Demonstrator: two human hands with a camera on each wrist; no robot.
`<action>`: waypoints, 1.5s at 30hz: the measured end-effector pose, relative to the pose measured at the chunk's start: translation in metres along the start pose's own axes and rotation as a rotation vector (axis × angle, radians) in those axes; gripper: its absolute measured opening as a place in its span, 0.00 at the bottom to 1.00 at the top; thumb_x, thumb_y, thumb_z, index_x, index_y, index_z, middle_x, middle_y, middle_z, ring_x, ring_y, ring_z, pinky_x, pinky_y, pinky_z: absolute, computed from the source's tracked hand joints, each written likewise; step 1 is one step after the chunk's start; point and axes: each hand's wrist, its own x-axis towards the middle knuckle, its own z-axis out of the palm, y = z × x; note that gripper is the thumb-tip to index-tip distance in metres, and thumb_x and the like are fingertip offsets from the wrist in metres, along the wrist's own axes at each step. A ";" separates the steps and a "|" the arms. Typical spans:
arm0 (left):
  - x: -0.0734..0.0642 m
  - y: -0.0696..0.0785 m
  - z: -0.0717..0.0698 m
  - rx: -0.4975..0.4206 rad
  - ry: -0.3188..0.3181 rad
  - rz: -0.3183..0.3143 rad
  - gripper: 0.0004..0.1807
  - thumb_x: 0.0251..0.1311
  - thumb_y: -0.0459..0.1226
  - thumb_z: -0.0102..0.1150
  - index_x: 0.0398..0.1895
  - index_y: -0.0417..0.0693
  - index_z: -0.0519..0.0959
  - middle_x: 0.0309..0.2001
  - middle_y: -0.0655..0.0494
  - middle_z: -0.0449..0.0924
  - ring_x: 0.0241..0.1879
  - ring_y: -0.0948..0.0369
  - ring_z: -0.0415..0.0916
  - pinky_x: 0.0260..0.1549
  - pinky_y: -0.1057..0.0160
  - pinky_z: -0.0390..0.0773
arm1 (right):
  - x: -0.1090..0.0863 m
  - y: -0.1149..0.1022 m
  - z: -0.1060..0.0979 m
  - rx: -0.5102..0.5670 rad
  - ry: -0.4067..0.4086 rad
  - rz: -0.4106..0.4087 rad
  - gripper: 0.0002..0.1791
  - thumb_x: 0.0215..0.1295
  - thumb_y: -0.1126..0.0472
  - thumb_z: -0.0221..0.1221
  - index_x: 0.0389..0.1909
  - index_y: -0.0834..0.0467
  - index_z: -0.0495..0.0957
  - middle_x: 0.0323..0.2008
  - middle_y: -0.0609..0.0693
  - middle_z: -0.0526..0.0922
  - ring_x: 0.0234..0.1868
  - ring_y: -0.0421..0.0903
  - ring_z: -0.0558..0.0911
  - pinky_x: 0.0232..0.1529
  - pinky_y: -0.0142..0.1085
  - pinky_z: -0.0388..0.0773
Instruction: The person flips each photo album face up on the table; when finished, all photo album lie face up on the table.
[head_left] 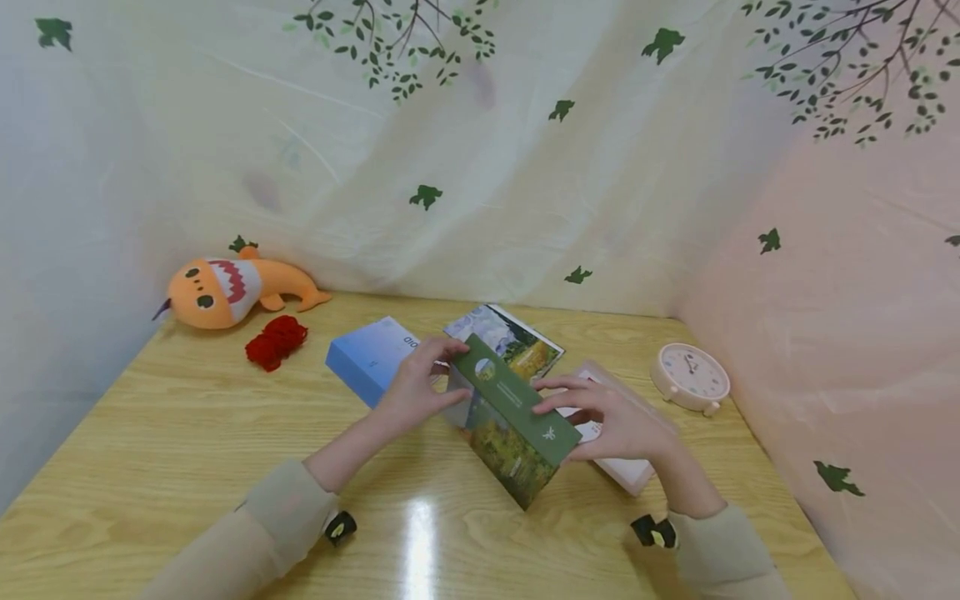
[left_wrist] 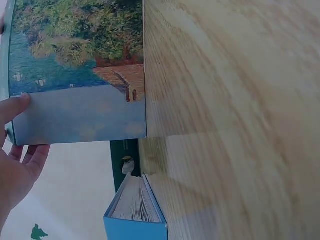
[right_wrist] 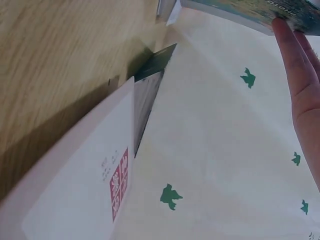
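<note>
Left hand [head_left: 420, 382] and right hand [head_left: 617, 419] pinch opposite ends of green book [head_left: 517, 408]; a careless swing could knock blue book [head_left: 367, 357] just past left hand.

I see a left sleeve [head_left: 247, 523] and a right sleeve [head_left: 727, 554] in pale khaki, with broad cuffs [head_left: 294, 500]. Small black fittings [head_left: 341, 528] with yellow-green markings sit by the cuffs. My operator's hands [head_left: 416, 383] are bare
</note>
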 end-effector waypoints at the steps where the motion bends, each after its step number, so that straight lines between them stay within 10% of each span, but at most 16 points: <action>1: 0.001 -0.001 0.001 -0.007 0.005 0.007 0.33 0.41 0.27 0.73 0.54 0.40 0.71 0.51 0.48 0.72 0.47 0.55 0.74 0.43 0.66 0.80 | 0.000 -0.001 -0.001 -0.006 -0.002 0.008 0.32 0.49 0.61 0.71 0.58 0.53 0.75 0.66 0.59 0.64 0.60 0.42 0.71 0.45 0.37 0.81; 15: -0.006 0.000 0.004 -0.097 0.043 -0.050 0.40 0.38 0.20 0.70 0.56 0.42 0.63 0.46 0.46 0.73 0.45 0.52 0.76 0.46 0.63 0.79 | 0.005 -0.005 0.006 0.077 -0.059 -0.065 0.34 0.51 0.68 0.69 0.62 0.57 0.71 0.66 0.58 0.67 0.61 0.42 0.72 0.47 0.40 0.80; 22: -0.017 -0.004 -0.002 -0.031 0.021 -0.042 0.42 0.39 0.25 0.74 0.61 0.48 0.65 0.44 0.51 0.72 0.42 0.58 0.75 0.45 0.65 0.80 | 0.008 -0.002 0.019 0.157 -0.069 -0.064 0.42 0.50 0.69 0.69 0.67 0.58 0.64 0.67 0.48 0.66 0.63 0.41 0.70 0.50 0.42 0.79; 28: -0.027 -0.004 -0.009 0.067 0.017 -0.022 0.41 0.40 0.28 0.75 0.61 0.46 0.67 0.45 0.52 0.74 0.43 0.58 0.75 0.42 0.61 0.81 | 0.013 0.002 0.032 0.193 -0.067 -0.135 0.43 0.46 0.68 0.71 0.65 0.62 0.64 0.65 0.62 0.65 0.64 0.46 0.68 0.46 0.43 0.80; 36: -0.037 -0.005 -0.021 0.170 -0.021 -0.051 0.36 0.43 0.33 0.74 0.58 0.51 0.70 0.39 0.58 0.76 0.33 0.61 0.71 0.30 0.61 0.75 | 0.014 -0.007 0.043 0.032 -0.084 0.062 0.42 0.45 0.54 0.73 0.64 0.54 0.66 0.65 0.56 0.67 0.64 0.50 0.68 0.49 0.52 0.78; 45: -0.045 -0.006 -0.032 0.234 -0.045 -0.031 0.30 0.45 0.34 0.73 0.53 0.51 0.73 0.30 0.63 0.78 0.23 0.62 0.69 0.18 0.71 0.66 | 0.017 0.005 0.054 -0.145 -0.144 0.010 0.46 0.47 0.42 0.69 0.67 0.47 0.61 0.68 0.51 0.62 0.67 0.49 0.63 0.59 0.45 0.70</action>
